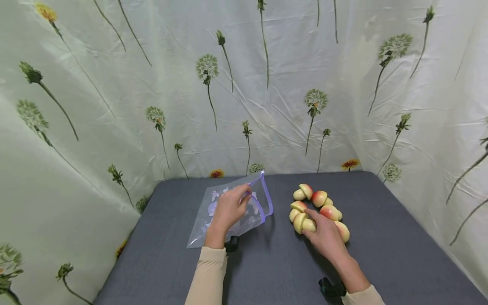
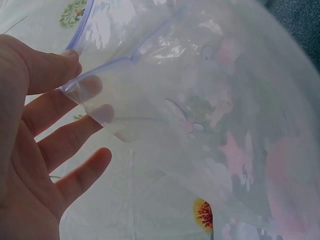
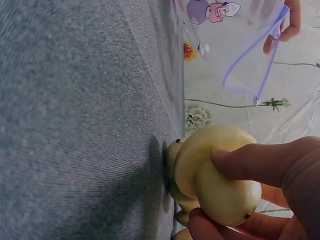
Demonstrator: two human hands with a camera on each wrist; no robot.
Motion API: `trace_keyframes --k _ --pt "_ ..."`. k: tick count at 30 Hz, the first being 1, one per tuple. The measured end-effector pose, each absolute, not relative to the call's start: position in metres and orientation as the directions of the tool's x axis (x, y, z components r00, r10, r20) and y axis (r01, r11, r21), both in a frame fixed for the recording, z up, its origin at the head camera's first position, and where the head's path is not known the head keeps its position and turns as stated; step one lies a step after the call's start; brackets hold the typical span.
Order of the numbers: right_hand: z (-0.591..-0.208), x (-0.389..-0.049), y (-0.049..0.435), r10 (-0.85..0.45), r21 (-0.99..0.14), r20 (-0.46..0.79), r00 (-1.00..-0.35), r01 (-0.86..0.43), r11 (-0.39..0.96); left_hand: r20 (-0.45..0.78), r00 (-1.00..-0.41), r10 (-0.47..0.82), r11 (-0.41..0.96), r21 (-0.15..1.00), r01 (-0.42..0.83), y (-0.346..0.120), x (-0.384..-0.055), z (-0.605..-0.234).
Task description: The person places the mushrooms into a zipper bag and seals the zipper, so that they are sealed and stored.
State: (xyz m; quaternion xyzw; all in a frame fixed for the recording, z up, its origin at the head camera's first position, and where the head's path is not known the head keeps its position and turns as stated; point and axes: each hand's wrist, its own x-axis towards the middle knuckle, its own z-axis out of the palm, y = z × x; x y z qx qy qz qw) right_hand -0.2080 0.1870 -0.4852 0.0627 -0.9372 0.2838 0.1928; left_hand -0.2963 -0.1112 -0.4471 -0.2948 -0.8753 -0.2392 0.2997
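The left hand [image 1: 230,207] pinches, between thumb and index finger, one edge of a transparent plastic bag [image 1: 228,228] with purple rim; its other fingers are spread loosely. The right hand [image 1: 328,235], half closed, grips a pale yellow, mushroom-shaped piece [image 3: 230,197] between thumb and fingers; we cannot tell if it is fully lifted. We think this piece could slip, because its rounded surface seems smooth and the thumb covers only a small part. The bag's mouth, gaping towards the right hand, could fold shut, since the film is thin and held at one edge. Beyond and beside the right hand, similar red-and-yellow mushroom-shaped pieces [image 1: 319,198] lie close together; a careless knuckle could push them. Under both hands we see a grey, woven-looking tabletop [image 1: 160,271], and farther, a wrinkled, shiny dandelion-print curtain [image 1: 171,84].
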Motion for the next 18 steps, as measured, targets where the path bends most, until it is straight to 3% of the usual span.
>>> trace_keyframes --k 18 --pt "-0.469 -0.219 0.189 -0.035 -0.505 0.429 -0.902 -0.272 0.819 0.669 -0.625 0.403 0.704 0.21 0.678 -0.109 -0.298 -0.45"
